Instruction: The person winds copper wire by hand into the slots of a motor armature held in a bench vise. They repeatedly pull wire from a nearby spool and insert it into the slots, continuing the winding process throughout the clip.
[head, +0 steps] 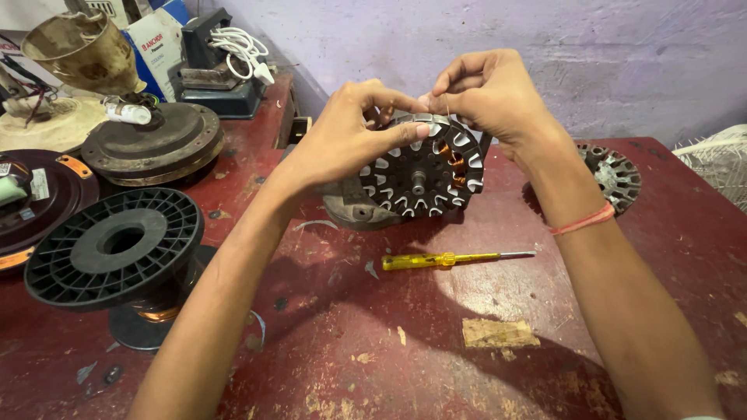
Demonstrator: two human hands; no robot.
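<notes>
A round slotted motor stator (pixel 420 180) with white slot liners and a few copper windings stands on edge on the red table (pixel 436 342), leaning on a grey metal housing (pixel 354 208). My left hand (pixel 354 128) grips the stator's upper left rim, thumb across its face. My right hand (pixel 486 89) pinches at the top rim, fingers closed on what looks like a thin copper wire, meeting the left fingertips there.
A yellow-handled screwdriver (pixel 447 259) lies in front of the stator. A black plastic wire spool (pixel 113 249) stands at left. Fan motor housings (pixel 152 140) and a white cable (pixel 241 47) sit at back left. A second stator (pixel 618 175) lies behind my right wrist.
</notes>
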